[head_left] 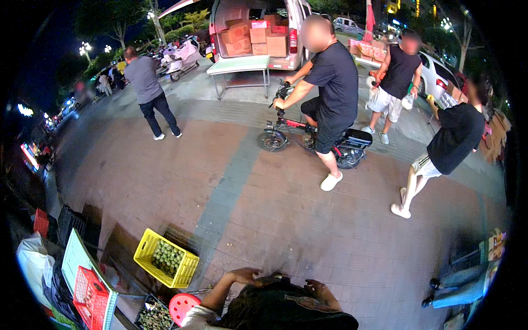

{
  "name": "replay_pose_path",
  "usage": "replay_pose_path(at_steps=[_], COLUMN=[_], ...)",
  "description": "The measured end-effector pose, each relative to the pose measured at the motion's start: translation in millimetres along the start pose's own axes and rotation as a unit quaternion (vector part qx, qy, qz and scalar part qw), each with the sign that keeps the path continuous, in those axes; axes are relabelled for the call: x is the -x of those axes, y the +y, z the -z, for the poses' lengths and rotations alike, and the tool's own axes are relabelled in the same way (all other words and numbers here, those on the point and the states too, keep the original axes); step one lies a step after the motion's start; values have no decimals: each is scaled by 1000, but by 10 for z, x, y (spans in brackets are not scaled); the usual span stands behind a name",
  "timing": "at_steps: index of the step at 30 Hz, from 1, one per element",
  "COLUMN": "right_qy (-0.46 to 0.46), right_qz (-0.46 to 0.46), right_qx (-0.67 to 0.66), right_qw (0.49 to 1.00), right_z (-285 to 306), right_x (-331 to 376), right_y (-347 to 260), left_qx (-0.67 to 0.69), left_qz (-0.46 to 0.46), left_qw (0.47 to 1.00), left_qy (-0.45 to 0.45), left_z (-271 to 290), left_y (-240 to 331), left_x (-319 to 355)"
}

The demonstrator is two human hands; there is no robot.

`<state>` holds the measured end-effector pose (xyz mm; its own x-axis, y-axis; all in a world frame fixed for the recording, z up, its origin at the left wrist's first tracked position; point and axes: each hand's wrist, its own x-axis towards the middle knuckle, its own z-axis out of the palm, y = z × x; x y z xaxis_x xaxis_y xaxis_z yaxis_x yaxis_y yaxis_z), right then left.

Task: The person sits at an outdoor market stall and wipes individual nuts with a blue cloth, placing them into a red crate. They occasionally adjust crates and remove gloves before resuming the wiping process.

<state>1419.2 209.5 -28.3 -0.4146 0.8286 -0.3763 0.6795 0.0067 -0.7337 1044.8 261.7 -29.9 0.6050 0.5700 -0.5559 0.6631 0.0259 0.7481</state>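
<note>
Low in the picture, my left hand (245,275) reaches in from the lower left, its fingertips against a dark shape I cannot make out. My right hand (317,287) is on the other side of that shape, its fingers loosely bent and apart, with nothing seen in them. A yellow plastic crate (144,245) stands to the left of my left hand, holding round green fruits (167,257). By my left forearm is a red round stool (183,307) with holes in its seat. A dark crate with small greenish pieces (154,316) sits beside the stool.
A table (70,257) with a red basket (91,297) stands at left. Ahead, a person (335,71) straddles an electric bike (294,125). Others stand at left (144,80) and right (456,135). Behind are a folding table (236,65) and a van with cardboard boxes (239,41).
</note>
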Motion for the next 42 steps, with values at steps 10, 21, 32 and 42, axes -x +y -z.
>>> replay_pose_path(at_steps=[10, 21, 32, 42], right_qy=[-121, -226, -205, -178], right_qz=[50, 68, 124, 102], right_qx=[33, 31, 30, 66], right_qw=[991, 971, 970, 976], right_z=[1604, 3177, 4167, 5767], right_x=[848, 1158, 1149, 1499], right_y=[2010, 3781, 4968, 7033], left_qx=[-80, -291, 114, 39], left_qz=[109, 130, 48, -666], left_qw=[974, 591, 676, 745], left_qy=[182, 741, 727, 15], left_z=[-1492, 138, -1127, -2796], left_y=[2104, 5107, 5094, 8773], left_x=[-1381, 176, -2811, -5419])
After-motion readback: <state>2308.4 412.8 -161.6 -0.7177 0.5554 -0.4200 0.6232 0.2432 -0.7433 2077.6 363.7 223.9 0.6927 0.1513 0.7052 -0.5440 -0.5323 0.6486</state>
